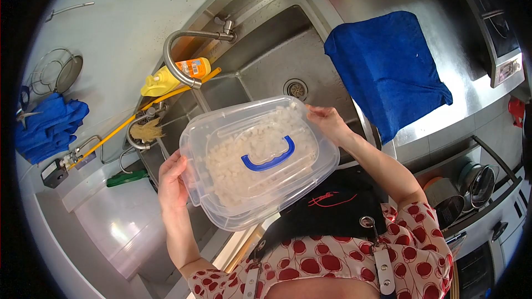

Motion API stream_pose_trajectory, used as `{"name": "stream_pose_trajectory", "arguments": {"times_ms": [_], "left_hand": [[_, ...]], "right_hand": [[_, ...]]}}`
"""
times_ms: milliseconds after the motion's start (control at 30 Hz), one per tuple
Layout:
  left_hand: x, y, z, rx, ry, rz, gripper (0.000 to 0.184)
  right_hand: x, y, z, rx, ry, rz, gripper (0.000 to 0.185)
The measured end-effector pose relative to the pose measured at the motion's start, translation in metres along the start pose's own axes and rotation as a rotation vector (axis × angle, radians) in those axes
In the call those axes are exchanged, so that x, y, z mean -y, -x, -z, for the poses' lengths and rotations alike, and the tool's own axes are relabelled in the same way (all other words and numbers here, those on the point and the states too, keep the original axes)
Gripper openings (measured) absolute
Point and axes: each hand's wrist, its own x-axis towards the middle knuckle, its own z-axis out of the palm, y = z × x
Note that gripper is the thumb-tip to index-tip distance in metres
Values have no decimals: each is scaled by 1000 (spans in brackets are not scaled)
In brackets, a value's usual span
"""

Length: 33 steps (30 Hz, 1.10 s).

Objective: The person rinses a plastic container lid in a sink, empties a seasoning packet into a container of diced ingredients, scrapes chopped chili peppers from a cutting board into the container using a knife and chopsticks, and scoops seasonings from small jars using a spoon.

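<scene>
A clear plastic container (257, 158) with a lid and a blue handle (269, 161) is held up in front of my body, over the near edge of the sink. Small whitish pieces show through the lid. My left hand (173, 180) grips the container's left side with its thumb on the rim. At the upper right corner, my right hand (331, 124) is closed on the rim. Most of the fingers are hidden beneath the container.
Behind the container lies the steel sink (277, 50) with a curved faucet (172, 50). A yellow bottle (160, 82) stands beside a yellow hose (119, 127). A blue cloth (388, 69) covers part of the right counter. Pots sit on a lower right rack.
</scene>
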Motion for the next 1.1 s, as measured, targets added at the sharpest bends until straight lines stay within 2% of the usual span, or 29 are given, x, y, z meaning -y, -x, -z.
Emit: {"name": "stream_pose_trajectory", "arguments": {"times_ms": [200,600,1100], "left_hand": [[4,-5,3,1,-4,23,38],[8,-13,16,-13,9,45,37],[10,-13,21,2,29,38,37]], "right_hand": [[-7,-8,2,-55,137,-29,35],[2,-14,-4,-19,115,-109,39],[1,-16,-3,26,140,-80,38]]}}
